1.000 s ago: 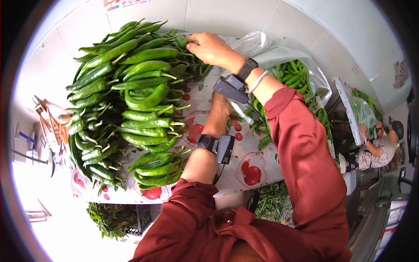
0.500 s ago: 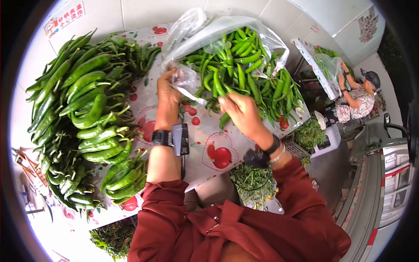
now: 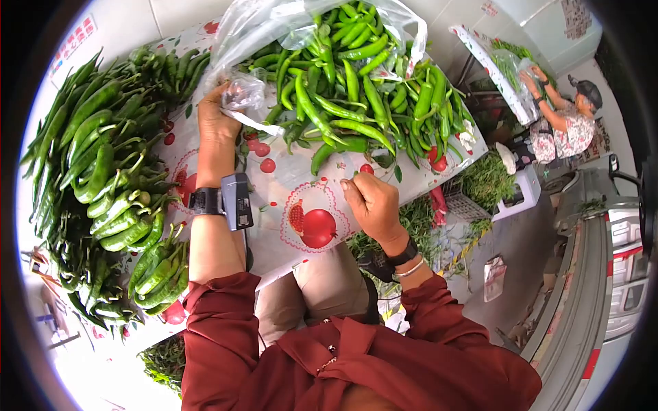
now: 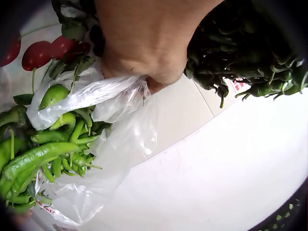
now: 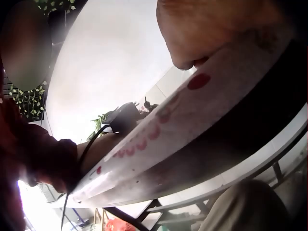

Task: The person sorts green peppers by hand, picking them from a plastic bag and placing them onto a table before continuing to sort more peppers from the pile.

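My left hand [image 3: 216, 116] grips the bunched edge of a clear plastic bag [image 3: 243, 92] at its near left corner. In the left wrist view the crumpled plastic [image 4: 103, 98] runs out from under the fingers. Green chili peppers [image 3: 356, 89] spill from the bag's mouth onto the table, several of them with leaves and stems. My right hand [image 3: 375, 207] is at the near table edge with its fingers curled, just below the closest peppers. Nothing shows between its fingers, and the right wrist view has only part of this hand [image 5: 207, 33].
Larger green peppers [image 3: 103, 178] lie in stacked rows on the left. The table wears a cloth printed with red fruit [image 3: 319, 227]. Cut greens and a crate [image 3: 466, 202] stand on the floor to the right. Another person [image 3: 572, 123] works at a farther table.
My left hand went from beside the stacked peppers to the bag and holds its edge. The right hand came to the loose chili peppers, then drew back toward the table edge; the view turned rightward.
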### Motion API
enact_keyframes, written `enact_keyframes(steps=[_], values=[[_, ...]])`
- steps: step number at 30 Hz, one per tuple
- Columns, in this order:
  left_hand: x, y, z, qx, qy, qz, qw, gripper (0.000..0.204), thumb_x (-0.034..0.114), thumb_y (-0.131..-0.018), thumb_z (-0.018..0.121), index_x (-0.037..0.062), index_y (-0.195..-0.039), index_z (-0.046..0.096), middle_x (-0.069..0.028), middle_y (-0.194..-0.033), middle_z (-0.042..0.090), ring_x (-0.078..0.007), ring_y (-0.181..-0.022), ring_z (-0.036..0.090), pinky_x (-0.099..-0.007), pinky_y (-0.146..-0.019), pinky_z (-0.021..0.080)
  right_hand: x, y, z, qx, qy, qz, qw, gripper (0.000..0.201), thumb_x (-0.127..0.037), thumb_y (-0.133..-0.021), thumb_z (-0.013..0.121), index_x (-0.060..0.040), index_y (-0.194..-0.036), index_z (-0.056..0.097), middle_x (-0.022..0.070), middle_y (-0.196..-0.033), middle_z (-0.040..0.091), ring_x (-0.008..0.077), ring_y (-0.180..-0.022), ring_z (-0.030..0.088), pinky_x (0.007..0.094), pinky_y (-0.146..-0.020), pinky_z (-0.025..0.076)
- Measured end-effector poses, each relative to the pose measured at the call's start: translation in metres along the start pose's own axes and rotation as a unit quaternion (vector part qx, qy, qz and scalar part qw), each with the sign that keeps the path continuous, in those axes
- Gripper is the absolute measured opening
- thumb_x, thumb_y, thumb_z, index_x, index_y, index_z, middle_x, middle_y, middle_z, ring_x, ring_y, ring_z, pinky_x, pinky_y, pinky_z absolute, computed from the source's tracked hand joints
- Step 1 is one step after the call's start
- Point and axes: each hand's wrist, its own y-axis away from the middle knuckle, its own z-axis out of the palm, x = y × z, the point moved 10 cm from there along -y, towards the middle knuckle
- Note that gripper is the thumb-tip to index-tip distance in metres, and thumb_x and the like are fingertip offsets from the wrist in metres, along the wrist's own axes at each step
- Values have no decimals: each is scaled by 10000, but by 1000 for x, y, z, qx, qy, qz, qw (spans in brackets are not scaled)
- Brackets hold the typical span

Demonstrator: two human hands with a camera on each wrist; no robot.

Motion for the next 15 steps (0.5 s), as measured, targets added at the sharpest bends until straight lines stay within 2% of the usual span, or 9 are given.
enact_keyframes(steps=[7, 9, 10, 13, 14, 15], values=[[5, -6, -5, 10, -15, 0, 1000, 203, -53, -732, 501, -48, -934, 519, -126, -806, 559, -230, -713, 556, -307, -681, 490, 7, 3, -6, 27, -22, 6, 999, 225, -108, -763, 601, -29, -615, 450, 100, -543, 446, 278, -461, 452, 342, -415, 344], [6, -12, -7, -13, -6, -11, 1000, 191, -50, -736, 491, -53, -926, 513, -135, -815, 562, -242, -734, 561, -326, -719, 488, 6, 2, -7, 32, -38, -1, 999, 219, -90, -757, 603, -28, -616, 448, 100, -543, 446, 278, -457, 446, 341, -413, 342], [6, -13, -2, -65, 20, -38, 997, 219, -42, -763, 473, -95, -974, 496, -192, -939, 568, -298, -890, 569, -408, -847, 463, 7, 2, -7, 31, -39, 2, 999, 219, -90, -757, 603, -28, -616, 448, 100, -543, 446, 278, -457, 446, 341, -413, 342], [6, -8, 4, -77, 1, -34, 996, 208, -44, -765, 475, -95, -965, 501, -190, -934, 569, -289, -874, 575, -392, -833, 473, 8, 3, -8, 35, -40, -1, 999, 220, -83, -756, 603, -27, -613, 446, 101, -542, 444, 279, -457, 443, 341, -413, 342], [9, -6, 0, -19, -28, -1, 999, 207, -42, -768, 476, -93, -967, 504, -186, -922, 572, -283, -851, 581, -385, -820, 479, 9, 2, -8, 40, -50, 3, 998, 223, -84, -756, 603, -26, -611, 444, 102, -543, 442, 280, -459, 440, 342, -415, 340], [10, -9, -6, -15, -27, -1, 1000, 207, -42, -768, 476, -93, -967, 504, -186, -922, 572, -283, -851, 581, -385, -820, 479, 10, 4, -7, 39, -61, 9, 997, 225, -84, -756, 604, -26, -610, 442, 104, -543, 440, 280, -461, 437, 342, -417, 339]])
